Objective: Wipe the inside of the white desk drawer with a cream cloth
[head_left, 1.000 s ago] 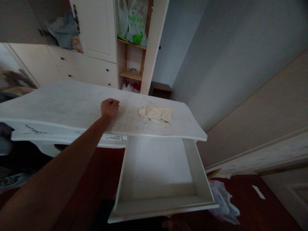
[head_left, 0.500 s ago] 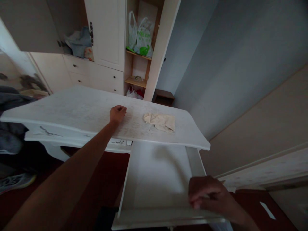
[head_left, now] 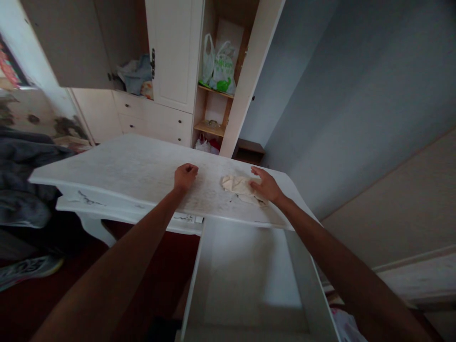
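Note:
A crumpled cream cloth (head_left: 237, 184) lies on the worn white tabletop of a desk (head_left: 135, 161). My right hand (head_left: 265, 186) is at the cloth's right end, with thumb and fingers spread and the thumb touching or just over the fabric. To the left of the cloth, my left hand (head_left: 185, 176) rests on the desktop in a loose fist, apart from the cloth, with nothing showing in it. Below my right forearm, a white drawer (head_left: 245, 270) is pulled out of the desk, and nothing lies in its visible part.
Behind the desk stands a white wardrobe (head_left: 174, 57) with open doors. Plastic bags (head_left: 223, 71) sit on its shelf, and folded clothes (head_left: 135, 73) fill another compartment. Grey fabric (head_left: 24, 175) is heaped at the left, above a shoe (head_left: 32, 271). A wall (head_left: 356, 95) rises on the right.
My right hand has moved from the drawer's front edge up to the cloth, its fingers now spread. My left hand stays on the desktop. The camera view has shifted slightly.

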The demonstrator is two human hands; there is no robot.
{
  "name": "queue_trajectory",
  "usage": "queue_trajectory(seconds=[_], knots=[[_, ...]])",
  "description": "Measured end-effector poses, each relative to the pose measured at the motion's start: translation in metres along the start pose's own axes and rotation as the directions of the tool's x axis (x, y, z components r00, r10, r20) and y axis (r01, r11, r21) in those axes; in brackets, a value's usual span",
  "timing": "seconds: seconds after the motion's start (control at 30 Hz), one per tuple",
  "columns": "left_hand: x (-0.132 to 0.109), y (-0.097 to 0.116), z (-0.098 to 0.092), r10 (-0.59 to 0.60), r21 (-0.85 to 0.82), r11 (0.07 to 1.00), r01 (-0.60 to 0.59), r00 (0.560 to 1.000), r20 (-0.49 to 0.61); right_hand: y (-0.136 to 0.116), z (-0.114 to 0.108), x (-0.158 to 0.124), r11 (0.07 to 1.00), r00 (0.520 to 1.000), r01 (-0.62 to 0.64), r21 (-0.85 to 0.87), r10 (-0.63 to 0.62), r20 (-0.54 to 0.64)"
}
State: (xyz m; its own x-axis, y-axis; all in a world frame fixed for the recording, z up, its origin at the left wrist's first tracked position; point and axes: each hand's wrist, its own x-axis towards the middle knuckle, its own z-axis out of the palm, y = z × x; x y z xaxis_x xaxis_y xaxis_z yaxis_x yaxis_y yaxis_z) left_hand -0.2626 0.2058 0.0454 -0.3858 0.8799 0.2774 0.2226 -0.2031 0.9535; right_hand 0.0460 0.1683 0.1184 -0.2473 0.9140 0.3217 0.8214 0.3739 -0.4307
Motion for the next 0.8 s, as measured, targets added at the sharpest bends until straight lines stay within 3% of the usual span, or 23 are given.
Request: queue_trajectory(seconds=[0.07,0.13,0.27,0.37,0.43,0.53,0.67,0.73,0.8], knots=[[0.000,-0.001,0.000,0.000,-0.004,1.000,0.000,1.000,0.004,-0.002,0.005,0.022,0.991,0.977,-0.038,-0.130,0.064,0.202],[0.000,-0.001,-0.001,-0.001,-0.009,1.000,0.001,1.000,0.007,-0.003,0.006,0.039,0.980,0.925,-0.073,-0.186,0.136,0.354],[0.000,0.000,-0.002,0.005,-0.016,1.000,-0.005,1.000,0.013,0.000,-0.004,0.058,0.975,0.834,-0.091,-0.203,0.186,0.519],[0.000,0.001,-0.001,0.006,-0.032,0.999,-0.006,1.000,0.011,-0.003,-0.014,0.056,0.960,0.733,-0.096,-0.263,0.247,0.634],[0.000,0.002,-0.001,0.000,-0.032,0.999,0.000,1.000,0.003,-0.008,-0.016,0.049,0.941,0.699,-0.123,-0.314,0.307,0.645],[-0.001,0.002,0.000,-0.008,-0.021,1.000,0.008,1.000,0.001,-0.019,-0.014,0.030,0.917,0.768,-0.157,-0.366,0.346,0.538],[0.000,0.001,0.001,-0.013,-0.037,0.999,0.014,1.000,0.008,-0.034,-0.018,-0.012,0.935,0.916,-0.104,-0.340,0.223,0.332],[0.000,0.000,0.001,0.002,-0.039,0.999,0.000,1.000,0.030,-0.043,-0.028,-0.043,0.952,0.945,-0.096,-0.289,0.178,0.275],[-0.001,0.001,0.000,0.020,-0.038,0.999,-0.018,0.998,0.053,-0.049,-0.041,-0.078,0.959,0.943,-0.128,-0.251,0.196,0.270]])
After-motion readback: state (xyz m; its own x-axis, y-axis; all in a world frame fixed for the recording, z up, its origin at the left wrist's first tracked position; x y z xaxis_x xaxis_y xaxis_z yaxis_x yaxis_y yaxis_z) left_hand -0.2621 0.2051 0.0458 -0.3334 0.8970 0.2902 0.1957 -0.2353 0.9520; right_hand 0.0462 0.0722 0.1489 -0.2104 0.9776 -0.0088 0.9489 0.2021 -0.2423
